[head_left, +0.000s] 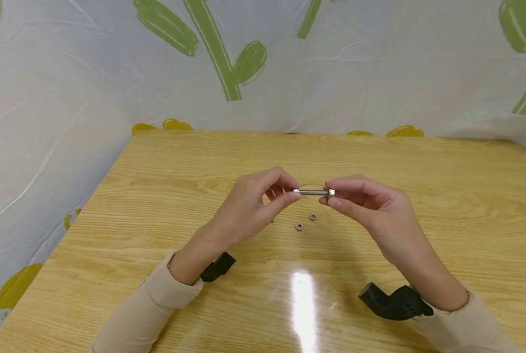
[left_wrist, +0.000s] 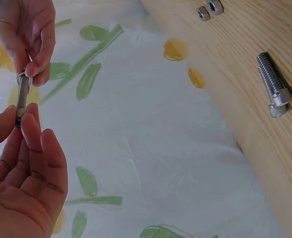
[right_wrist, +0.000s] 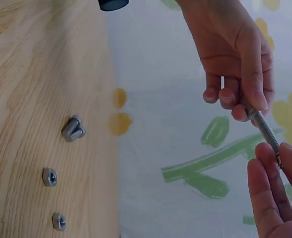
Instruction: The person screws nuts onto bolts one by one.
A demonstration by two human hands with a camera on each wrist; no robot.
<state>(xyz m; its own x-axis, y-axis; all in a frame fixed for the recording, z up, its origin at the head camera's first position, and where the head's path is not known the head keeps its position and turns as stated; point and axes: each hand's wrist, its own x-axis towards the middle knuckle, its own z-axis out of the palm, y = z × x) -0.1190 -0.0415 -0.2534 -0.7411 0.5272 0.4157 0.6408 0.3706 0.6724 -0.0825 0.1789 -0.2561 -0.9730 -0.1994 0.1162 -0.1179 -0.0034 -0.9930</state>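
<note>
A silver bolt is held level above the table between both hands. My left hand pinches its left end, the head, between thumb and fingers. At the other end my right hand pinches a hex nut, which sits at the bolt's tip; how far it is threaded on I cannot tell. Screw threads show along the shank in the right wrist view. Below the hands, two loose nuts lie on the wooden table.
Two more bolts lie side by side on the table in the left wrist view, mostly hidden behind the left hand in the head view. A white cloth with green and yellow plant prints hangs behind the table's far edge.
</note>
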